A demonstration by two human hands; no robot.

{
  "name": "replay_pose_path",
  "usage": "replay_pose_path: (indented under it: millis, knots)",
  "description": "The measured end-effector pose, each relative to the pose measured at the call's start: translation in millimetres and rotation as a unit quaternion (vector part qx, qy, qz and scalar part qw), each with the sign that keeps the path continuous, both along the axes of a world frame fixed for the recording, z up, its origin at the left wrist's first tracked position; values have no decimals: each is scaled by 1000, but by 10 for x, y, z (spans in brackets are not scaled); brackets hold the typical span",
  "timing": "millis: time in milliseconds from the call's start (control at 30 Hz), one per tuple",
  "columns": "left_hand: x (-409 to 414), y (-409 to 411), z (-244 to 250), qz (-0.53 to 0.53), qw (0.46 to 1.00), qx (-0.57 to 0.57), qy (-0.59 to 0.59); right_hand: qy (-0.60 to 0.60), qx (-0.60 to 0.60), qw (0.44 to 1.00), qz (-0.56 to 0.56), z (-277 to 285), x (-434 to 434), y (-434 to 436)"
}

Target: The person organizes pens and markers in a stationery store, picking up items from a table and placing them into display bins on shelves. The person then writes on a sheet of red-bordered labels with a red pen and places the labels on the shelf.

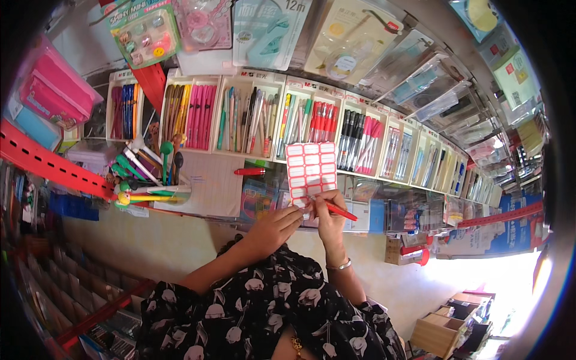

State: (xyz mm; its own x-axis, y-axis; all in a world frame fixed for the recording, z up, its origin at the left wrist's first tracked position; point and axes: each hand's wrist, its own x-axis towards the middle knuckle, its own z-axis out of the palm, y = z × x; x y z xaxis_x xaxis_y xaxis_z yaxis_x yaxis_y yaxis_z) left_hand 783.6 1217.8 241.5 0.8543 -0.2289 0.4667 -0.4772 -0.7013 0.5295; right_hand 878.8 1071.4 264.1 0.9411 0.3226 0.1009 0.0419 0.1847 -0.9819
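A sheet of white labels with red borders (311,168) is before me, its upper part overlapping the pen trays from my view. My left hand (281,225) holds the sheet at its lower left corner, fingers close together. My right hand (330,211) grips a red pen (342,212), the tip at the lower labels and the back end pointing right. Whether the tip touches the paper is hard to tell. My fingers hide the sheet's bottom edge. A red pen cap (250,171) lies left of the sheet, beside a lined paper pad (216,189).
Behind the sheet runs a row of white pen trays (218,112) filled with pens. Blister-packed stationery (270,36) hangs above. To the left stand a holder of novelty pens (153,191) and a red perforated metal upright (54,159). Wooden boxes (436,333) sit at lower right.
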Motion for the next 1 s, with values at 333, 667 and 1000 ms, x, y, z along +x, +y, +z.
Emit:
replay_pose_path:
  millis: [333, 667, 1000]
  knots:
    - [-3, -28, 6, 33, 998, 51, -12, -199, -184, 962, -40, -39, -47, -42]
    - [30, -36, -66, 51, 996, 59, -43, -174, -178, 968, -15, -201, 21, -41]
    - [30, -44, -43, 51, 996, 57, -48, -218, -161, 962, -35, -68, -74, -32]
